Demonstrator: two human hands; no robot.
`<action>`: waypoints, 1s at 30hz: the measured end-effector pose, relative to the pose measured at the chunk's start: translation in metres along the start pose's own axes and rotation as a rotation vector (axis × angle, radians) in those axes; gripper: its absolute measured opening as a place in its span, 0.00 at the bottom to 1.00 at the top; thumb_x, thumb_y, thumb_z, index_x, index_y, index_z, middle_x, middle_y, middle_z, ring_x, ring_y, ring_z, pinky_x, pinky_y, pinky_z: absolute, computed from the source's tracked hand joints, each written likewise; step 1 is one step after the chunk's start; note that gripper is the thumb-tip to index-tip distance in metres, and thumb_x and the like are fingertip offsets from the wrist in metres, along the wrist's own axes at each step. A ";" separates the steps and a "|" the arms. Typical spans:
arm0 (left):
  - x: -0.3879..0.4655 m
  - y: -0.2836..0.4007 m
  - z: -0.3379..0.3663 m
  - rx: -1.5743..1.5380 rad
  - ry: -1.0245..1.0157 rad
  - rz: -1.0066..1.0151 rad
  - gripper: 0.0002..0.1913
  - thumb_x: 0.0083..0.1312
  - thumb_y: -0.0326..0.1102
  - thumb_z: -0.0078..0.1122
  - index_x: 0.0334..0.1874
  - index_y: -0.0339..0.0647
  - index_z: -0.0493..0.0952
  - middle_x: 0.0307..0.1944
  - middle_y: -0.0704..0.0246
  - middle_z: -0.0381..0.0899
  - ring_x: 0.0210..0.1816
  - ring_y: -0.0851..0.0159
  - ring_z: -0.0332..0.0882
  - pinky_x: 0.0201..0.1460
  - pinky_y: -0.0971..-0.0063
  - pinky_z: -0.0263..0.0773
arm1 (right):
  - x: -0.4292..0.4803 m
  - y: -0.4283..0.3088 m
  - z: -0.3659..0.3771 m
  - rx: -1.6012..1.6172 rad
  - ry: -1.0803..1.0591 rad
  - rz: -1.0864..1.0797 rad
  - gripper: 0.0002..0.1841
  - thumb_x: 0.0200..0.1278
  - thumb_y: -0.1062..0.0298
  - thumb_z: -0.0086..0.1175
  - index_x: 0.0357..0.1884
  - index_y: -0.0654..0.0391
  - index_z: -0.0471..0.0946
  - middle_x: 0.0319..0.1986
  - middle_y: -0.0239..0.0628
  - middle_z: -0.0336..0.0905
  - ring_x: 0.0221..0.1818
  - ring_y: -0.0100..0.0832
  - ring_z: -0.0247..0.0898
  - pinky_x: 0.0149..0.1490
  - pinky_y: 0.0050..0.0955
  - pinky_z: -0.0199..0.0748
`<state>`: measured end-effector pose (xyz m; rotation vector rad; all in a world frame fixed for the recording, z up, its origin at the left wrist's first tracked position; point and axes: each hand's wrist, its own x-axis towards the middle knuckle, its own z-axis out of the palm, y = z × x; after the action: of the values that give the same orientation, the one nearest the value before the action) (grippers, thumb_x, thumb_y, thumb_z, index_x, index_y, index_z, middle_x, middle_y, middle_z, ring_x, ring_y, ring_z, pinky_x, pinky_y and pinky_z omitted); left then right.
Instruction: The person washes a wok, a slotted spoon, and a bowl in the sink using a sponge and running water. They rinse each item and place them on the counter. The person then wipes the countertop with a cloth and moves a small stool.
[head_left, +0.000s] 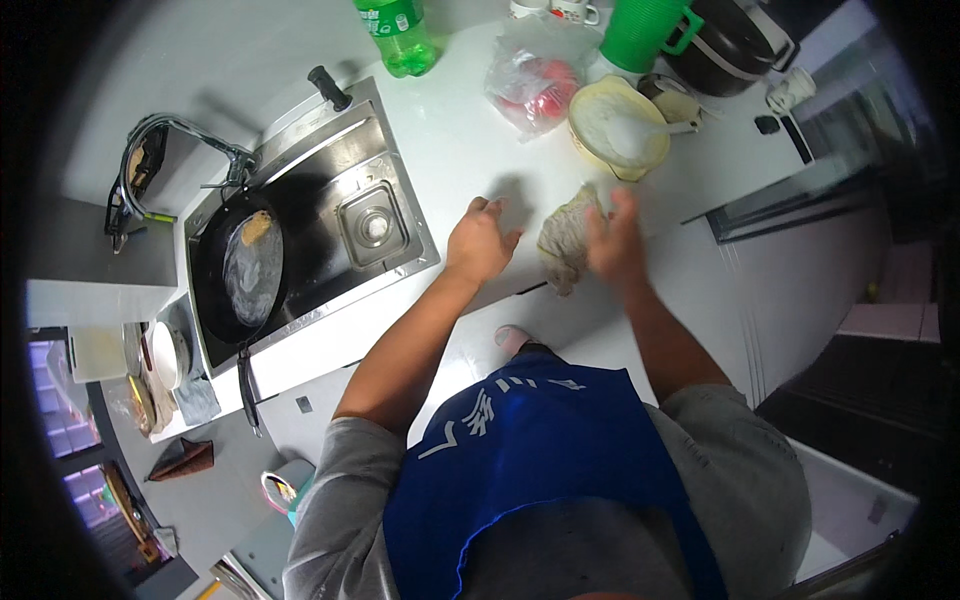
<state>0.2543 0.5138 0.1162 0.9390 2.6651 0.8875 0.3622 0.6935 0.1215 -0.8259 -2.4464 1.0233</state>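
Observation:
My left hand (478, 238) is over the white countertop (427, 150), right of the sink, fingers apart and holding nothing. A crumpled greyish cleaning cloth (567, 238) lies at the counter's front edge between my hands. My right hand (619, 244), somewhat blurred, is at the cloth's right side; its fingers are apart, and whether they touch the cloth is unclear. Behind it stands a cream bowl (580, 146) of white powder or paste with a white scoop (637, 139) in it. In the steel sink (394, 161) rests a black frying pan (206, 281) with a tan lump in it.
A clear plastic bag (525, 67) with red things, a green plastic bottle (409, 45), a green jug (641, 34) and a dark lidded cooker (720, 45) stand at the back. A curved faucet (180, 124) reaches over the left wall side. The pan's handle (246, 390) sticks out past the counter's front edge.

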 end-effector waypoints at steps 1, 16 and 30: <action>0.001 0.001 -0.010 -0.071 0.020 -0.027 0.20 0.57 0.36 0.62 0.51 0.36 0.75 0.44 0.55 0.77 0.40 0.57 0.79 0.46 0.69 0.74 | -0.007 0.002 0.014 -0.217 -0.081 -0.174 0.34 0.61 0.48 0.50 0.60 0.67 0.59 0.57 0.60 0.58 0.59 0.51 0.57 0.59 0.50 0.57; -0.220 -0.072 -0.070 -0.298 0.248 -0.639 0.11 0.59 0.24 0.58 0.45 0.32 0.77 0.33 0.60 0.79 0.33 0.64 0.81 0.39 0.76 0.76 | 0.108 -0.095 0.230 -0.577 -0.433 -0.678 0.39 0.66 0.44 0.34 0.69 0.67 0.49 0.71 0.51 0.39 0.74 0.47 0.29 0.73 0.49 0.23; -0.369 -0.052 -0.032 -0.234 0.362 -1.156 0.13 0.60 0.29 0.58 0.46 0.34 0.77 0.33 0.62 0.81 0.32 0.67 0.80 0.37 0.77 0.74 | 0.131 -0.142 0.297 -0.417 -0.674 -0.790 0.29 0.60 0.57 0.44 0.65 0.54 0.62 0.60 0.48 0.63 0.64 0.45 0.57 0.65 0.39 0.56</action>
<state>0.5059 0.2381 0.1013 -0.8442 2.5888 1.0143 0.0527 0.5413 0.0395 0.5075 -3.1490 0.5226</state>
